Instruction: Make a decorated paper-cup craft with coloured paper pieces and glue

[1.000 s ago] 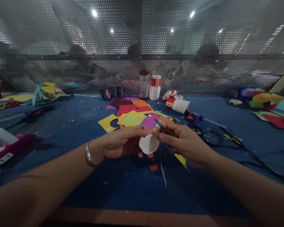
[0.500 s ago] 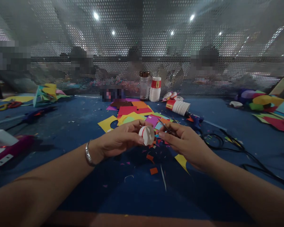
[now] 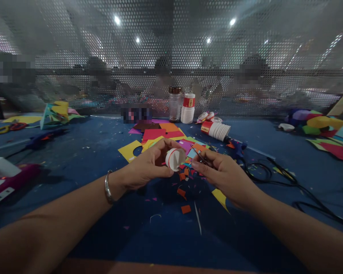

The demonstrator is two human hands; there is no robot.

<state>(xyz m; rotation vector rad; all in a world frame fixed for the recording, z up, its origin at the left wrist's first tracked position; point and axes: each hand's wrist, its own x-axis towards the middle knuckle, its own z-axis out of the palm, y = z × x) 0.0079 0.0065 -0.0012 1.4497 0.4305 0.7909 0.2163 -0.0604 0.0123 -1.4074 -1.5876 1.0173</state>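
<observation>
My left hand [image 3: 153, 161], with a silver bracelet at its wrist, holds a cut-down white paper cup [image 3: 175, 159] between thumb and fingers. A red line runs round the cup's side, and its hollow side faces right and towards me. To the right of the cup, my right hand [image 3: 214, 163] is closed round a pair of small scissors [image 3: 199, 153]. Their thin dark blades point up and to the left, apart from the cup. The fingers hide most of the scissors' handles. Below both hands lie orange paper scraps [image 3: 185, 209] and a thin white strip [image 3: 198, 217].
Coloured paper sheets [image 3: 154, 135] lie beyond my hands. A clear bottle [image 3: 175, 104] and a stack of paper cups [image 3: 188, 108] stand behind them. More cups [image 3: 217, 130] lie by a glue gun [image 3: 238, 147] with a black cable. A purple power strip [image 3: 14, 180] is at left.
The paper cup has turned in my left hand, so more of its hollow inside shows. The left fingers have shifted round it. My right hand keeps the scissors in nearly the same place.
</observation>
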